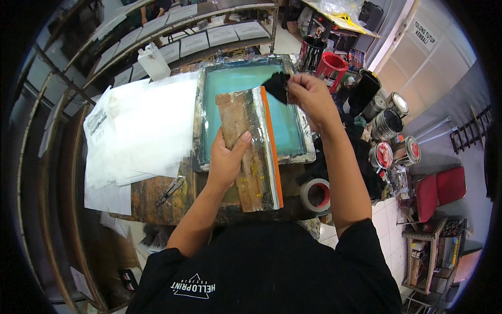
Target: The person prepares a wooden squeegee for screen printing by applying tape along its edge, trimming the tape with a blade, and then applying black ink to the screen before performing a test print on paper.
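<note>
In my left hand (228,161) is a screen printing squeegee (241,157) with a worn wooden handle and an orange blade along its right edge. My thumb lies across the wood, and the squeegee stands nearly lengthwise before me. My right hand (309,94) pinches a black cloth (277,87) just right of the squeegee's far end. Beneath both lies a framed printing screen (307,156) with a green-blue mesh; the squeegee covers part of it.
White printed sheets (141,131) are piled left of the screen, with a white jug (153,62) behind them. A tape roll (315,194) sits at the table's near right. Paint cans (387,124) and a red bucket (331,68) crowd the right side. Red chairs (433,195) stand farther right.
</note>
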Demonstrator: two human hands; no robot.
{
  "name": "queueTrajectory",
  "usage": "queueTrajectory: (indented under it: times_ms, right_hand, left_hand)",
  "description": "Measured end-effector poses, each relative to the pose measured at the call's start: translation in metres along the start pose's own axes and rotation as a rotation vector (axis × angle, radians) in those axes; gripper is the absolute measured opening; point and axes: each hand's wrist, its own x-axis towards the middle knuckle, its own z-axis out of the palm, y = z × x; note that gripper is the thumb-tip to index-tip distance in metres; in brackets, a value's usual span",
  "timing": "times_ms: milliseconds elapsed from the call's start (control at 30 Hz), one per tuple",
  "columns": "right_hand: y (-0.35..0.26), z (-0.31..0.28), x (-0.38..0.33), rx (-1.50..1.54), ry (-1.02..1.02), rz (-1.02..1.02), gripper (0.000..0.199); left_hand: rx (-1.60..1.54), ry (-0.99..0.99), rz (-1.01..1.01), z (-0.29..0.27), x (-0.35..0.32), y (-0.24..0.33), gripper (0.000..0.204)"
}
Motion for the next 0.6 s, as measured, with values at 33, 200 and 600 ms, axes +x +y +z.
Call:
queueTrajectory:
  times_ms: [33, 200, 600]
  right_hand:
    - [0.000, 0.002, -0.004, 0.096, -0.021, 0.046, 0.016]
    - [0.003, 0.031, -0.031, 0.571, -0.148, 0.178, 0.020]
    - [0.032, 0.065, -0.082, 0.522, -0.306, 0.222, 0.021]
  left_hand:
    - [-0.012, -0.017, 0.008, -0.001, 0.002, -0.002, 0.038]
    - [-0.023, -0.077, -0.016, -0.006, 0.004, -0.002, 0.039]
    - [-0.135, 0.067, 0.008, -0.035, 0.003, -0.032, 0.040]
